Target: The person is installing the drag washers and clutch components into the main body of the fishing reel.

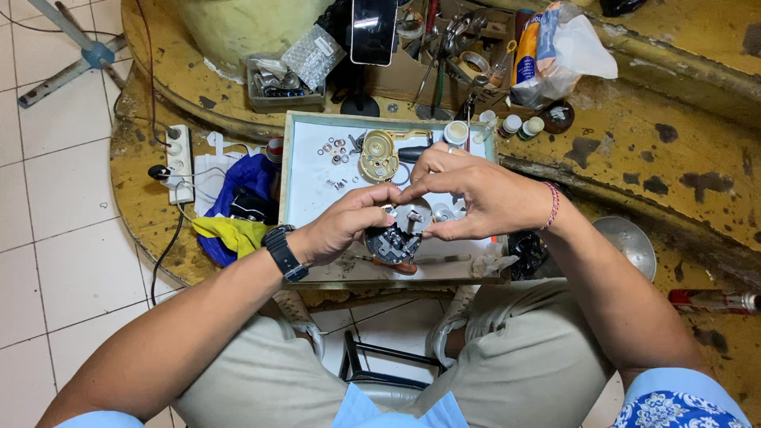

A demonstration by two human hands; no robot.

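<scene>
My left hand (342,226), with a black watch on its wrist, grips a round dark metal mechanism (394,238) from the left, over the white tray (305,186). My right hand (468,194) comes in from the right, thumb and fingertips pinched on a small silver part on top of the mechanism, where the two hands meet. A gold-coloured side cover (378,155) lies on the tray behind the hands, with small washers and screws (336,150) to its left.
A blue and yellow cloth (238,210) and a white power strip (179,154) lie left of the tray. Behind it stand a phone on a stand (372,30), a box of tools (452,47), small jars (523,125) and a plastic bag (567,51). A metal bowl (628,242) sits at right.
</scene>
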